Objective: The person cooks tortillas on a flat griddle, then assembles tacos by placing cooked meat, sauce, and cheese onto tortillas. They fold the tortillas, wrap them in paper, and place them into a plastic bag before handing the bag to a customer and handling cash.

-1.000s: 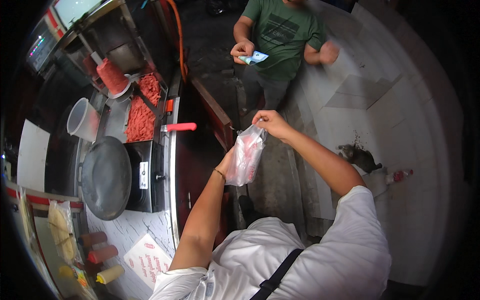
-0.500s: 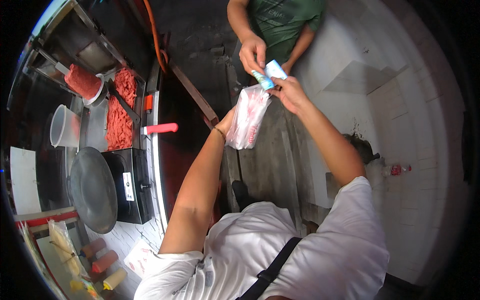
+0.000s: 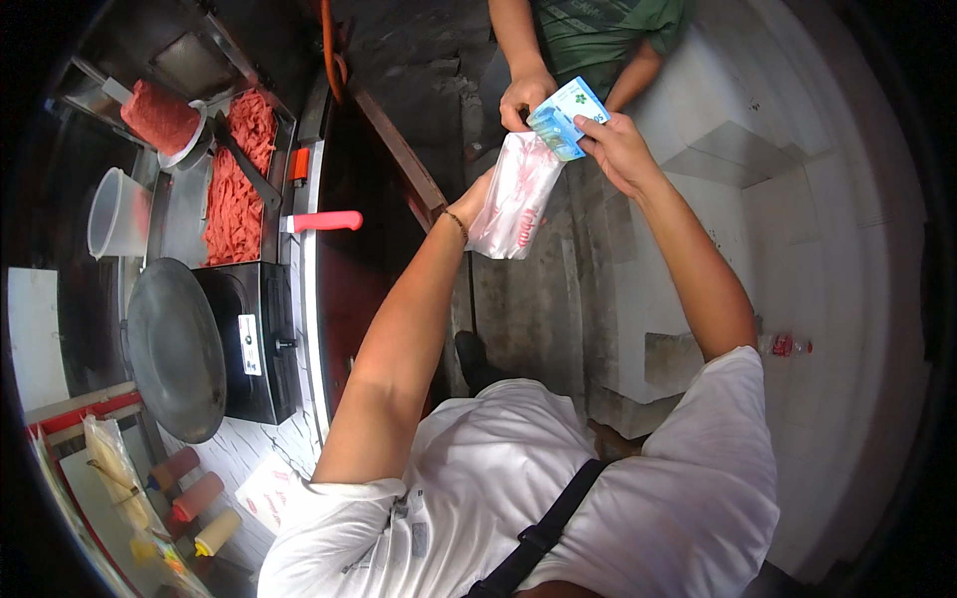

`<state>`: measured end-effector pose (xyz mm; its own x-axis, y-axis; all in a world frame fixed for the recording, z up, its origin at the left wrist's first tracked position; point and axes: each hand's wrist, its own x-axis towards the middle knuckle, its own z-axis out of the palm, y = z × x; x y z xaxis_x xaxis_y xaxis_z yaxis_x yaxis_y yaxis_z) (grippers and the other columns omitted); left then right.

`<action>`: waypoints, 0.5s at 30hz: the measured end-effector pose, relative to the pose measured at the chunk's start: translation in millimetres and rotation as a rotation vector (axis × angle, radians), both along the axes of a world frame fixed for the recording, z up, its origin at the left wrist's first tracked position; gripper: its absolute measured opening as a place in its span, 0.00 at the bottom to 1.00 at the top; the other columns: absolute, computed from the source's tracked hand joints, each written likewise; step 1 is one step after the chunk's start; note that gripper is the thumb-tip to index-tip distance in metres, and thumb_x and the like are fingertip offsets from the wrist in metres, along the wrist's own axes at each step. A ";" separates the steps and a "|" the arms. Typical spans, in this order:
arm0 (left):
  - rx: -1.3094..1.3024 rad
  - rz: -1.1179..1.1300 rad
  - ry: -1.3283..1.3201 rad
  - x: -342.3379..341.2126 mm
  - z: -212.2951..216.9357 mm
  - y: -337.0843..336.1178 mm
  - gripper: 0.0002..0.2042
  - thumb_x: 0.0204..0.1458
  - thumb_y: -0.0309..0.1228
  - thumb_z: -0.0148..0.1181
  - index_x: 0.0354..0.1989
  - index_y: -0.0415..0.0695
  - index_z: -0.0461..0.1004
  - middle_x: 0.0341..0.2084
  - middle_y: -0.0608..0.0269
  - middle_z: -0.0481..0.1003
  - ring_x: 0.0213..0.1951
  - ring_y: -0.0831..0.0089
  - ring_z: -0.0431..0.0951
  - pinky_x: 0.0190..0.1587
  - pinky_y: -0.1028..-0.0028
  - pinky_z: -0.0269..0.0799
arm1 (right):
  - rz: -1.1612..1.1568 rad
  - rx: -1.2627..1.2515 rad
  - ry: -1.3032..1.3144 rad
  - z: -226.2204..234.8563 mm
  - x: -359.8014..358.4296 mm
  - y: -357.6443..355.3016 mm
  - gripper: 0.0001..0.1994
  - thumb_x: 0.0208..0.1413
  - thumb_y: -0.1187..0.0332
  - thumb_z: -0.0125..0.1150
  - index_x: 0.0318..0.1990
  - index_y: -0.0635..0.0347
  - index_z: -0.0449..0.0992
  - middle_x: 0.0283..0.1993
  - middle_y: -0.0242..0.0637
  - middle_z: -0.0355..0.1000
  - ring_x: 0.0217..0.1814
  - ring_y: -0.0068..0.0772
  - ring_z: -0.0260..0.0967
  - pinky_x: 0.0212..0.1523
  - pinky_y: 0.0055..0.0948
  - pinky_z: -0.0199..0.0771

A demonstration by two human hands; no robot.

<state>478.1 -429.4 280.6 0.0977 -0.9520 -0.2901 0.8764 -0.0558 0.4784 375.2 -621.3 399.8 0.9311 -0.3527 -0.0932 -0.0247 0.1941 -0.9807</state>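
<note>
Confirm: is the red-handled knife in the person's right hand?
No. The right hand grips blue-green paper notes with the other person's hand; the red-handled knife lies on the counter.

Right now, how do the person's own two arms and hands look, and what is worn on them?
Both forearms are bare. The short sleeves of a white T-shirt end at the upper arms. The left hand has a thin dark bracelet around its wrist. The right hand shows no glove, ring or watch. A black strap crosses the chest.

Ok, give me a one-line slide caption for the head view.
Left hand holds a small plastic bag while right hand touches the banknotes with another person's hand.
</note>
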 end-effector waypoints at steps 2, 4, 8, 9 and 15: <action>-0.017 -0.007 0.006 4.0 -6.0 -2.3 0.24 0.66 0.52 0.45 0.48 0.42 0.74 0.37 0.56 0.79 0.37 0.59 0.82 0.44 0.54 0.81 | 0.065 -0.007 -0.025 2.1 0.6 1.7 0.13 0.66 0.71 0.56 0.52 0.71 0.73 0.52 0.41 0.75 0.55 0.30 0.73 0.63 0.35 0.70; -0.028 0.005 -0.013 8.1 -10.8 -6.3 0.25 0.65 0.53 0.45 0.48 0.42 0.76 0.38 0.55 0.80 0.38 0.59 0.83 0.45 0.54 0.80 | 0.060 -0.028 -0.049 3.8 -3.5 -1.9 0.13 0.66 0.70 0.57 0.52 0.70 0.73 0.53 0.40 0.75 0.56 0.30 0.71 0.64 0.35 0.67; 0.008 0.069 -0.015 18.4 -6.0 -19.9 0.26 0.66 0.51 0.44 0.55 0.41 0.73 0.45 0.51 0.80 0.43 0.60 0.83 0.52 0.59 0.78 | -0.132 -0.021 -0.129 -8.7 -34.1 -17.4 0.15 0.65 0.67 0.60 0.54 0.64 0.73 0.55 0.38 0.73 0.60 0.31 0.68 0.66 0.37 0.61; -0.053 0.010 0.027 23.1 -0.5 -23.8 0.25 0.67 0.50 0.43 0.56 0.42 0.73 0.45 0.50 0.80 0.45 0.59 0.82 0.54 0.57 0.76 | -0.221 0.024 -0.219 -19.3 -45.5 -19.7 0.17 0.64 0.66 0.60 0.57 0.63 0.71 0.58 0.38 0.72 0.62 0.32 0.67 0.67 0.39 0.58; -0.068 0.126 -0.162 31.8 26.8 5.5 0.45 0.58 0.72 0.31 0.73 0.47 0.56 0.68 0.46 0.61 0.64 0.51 0.68 0.63 0.48 0.64 | -0.252 0.056 0.424 -180.3 -127.6 33.1 0.14 0.69 0.64 0.49 0.57 0.59 0.71 0.52 0.37 0.74 0.52 0.33 0.74 0.50 0.36 0.79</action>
<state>510.0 -423.9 307.4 0.2575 -0.9460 -0.1968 0.7855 0.0863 0.6128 247.7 -588.2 219.5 0.6931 -0.5458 -0.4708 -0.3647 0.2978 -0.8822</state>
